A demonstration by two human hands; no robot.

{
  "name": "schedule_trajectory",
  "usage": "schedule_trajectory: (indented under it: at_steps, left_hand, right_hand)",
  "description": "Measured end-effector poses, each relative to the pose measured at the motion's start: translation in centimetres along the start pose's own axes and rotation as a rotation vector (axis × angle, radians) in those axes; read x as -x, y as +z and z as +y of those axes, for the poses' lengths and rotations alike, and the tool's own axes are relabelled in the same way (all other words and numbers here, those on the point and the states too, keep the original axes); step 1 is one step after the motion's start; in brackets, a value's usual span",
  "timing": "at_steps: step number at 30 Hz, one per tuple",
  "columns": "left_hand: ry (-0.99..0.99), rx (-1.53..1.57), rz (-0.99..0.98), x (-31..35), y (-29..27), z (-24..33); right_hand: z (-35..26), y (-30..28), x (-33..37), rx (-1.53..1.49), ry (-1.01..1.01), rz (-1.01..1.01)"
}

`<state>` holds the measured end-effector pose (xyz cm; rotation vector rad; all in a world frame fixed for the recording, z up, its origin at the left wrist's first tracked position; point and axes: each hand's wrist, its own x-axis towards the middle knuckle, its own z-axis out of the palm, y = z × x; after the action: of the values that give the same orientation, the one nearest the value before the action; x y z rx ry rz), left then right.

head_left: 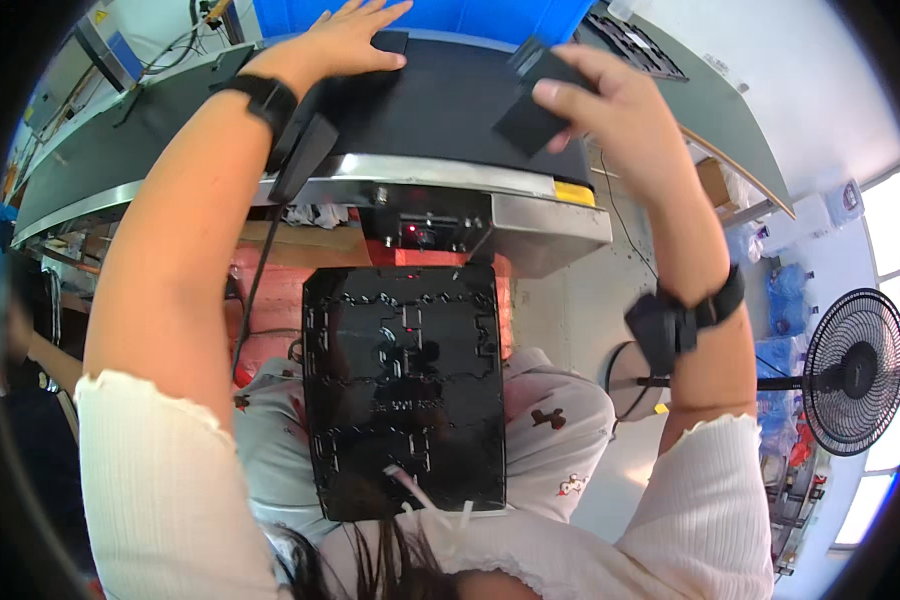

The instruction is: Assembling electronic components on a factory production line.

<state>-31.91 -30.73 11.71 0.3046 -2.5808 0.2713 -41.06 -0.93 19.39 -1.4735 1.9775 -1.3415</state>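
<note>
My left hand (355, 40) is stretched out over the far edge of the black conveyor belt (440, 110), fingers spread, by the blue bin (430, 18). A dark flat piece (394, 42) lies close to its thumb; whether they touch I cannot tell. My right hand (615, 100) is closed on a black rectangular piece (532, 118), held at a tilt over the belt's right end. Its exact kind is not clear, and motion smears it a little. Across my lap rests a glossy black plastic tray (405, 370) with moulded outlines.
A metal rail (440, 170) with a yellow end piece (574, 193) edges the belt. Below it sits a small box with a red light (425, 235). At right stand a black fan (856, 370) and a dark green table (720, 130). Another person's arm (55, 360) shows at left.
</note>
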Motion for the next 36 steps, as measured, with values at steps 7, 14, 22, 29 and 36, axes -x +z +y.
schedule_trajectory:
  at_steps: [7,14,22,29,36]
  left_hand:
    - [-0.028,0.169,-0.258,-2.6,0.5,3.1]
    - [0.068,0.456,-0.013,9.6,-9.8,9.4]
    - [-0.012,0.475,-0.419,25.8,-10.7,14.7]
    - [0.009,0.405,-0.451,27.1,-10.3,15.6]
    - [-0.22,0.99,-0.403,25.9,-9.7,14.5]
  right_hand:
    - [4.6,9.4,11.8,-0.05,0.086,-0.271]
    - [4.5,12.7,17.7,0.711,-0.181,-0.139]
    - [4.3,14.2,19.8,0.715,-0.222,-0.233]
    - [0.8,7.0,10.1,0.446,-0.319,0.042]
    - [-1.1,1.8,-5.1,-0.251,0.034,-0.172]
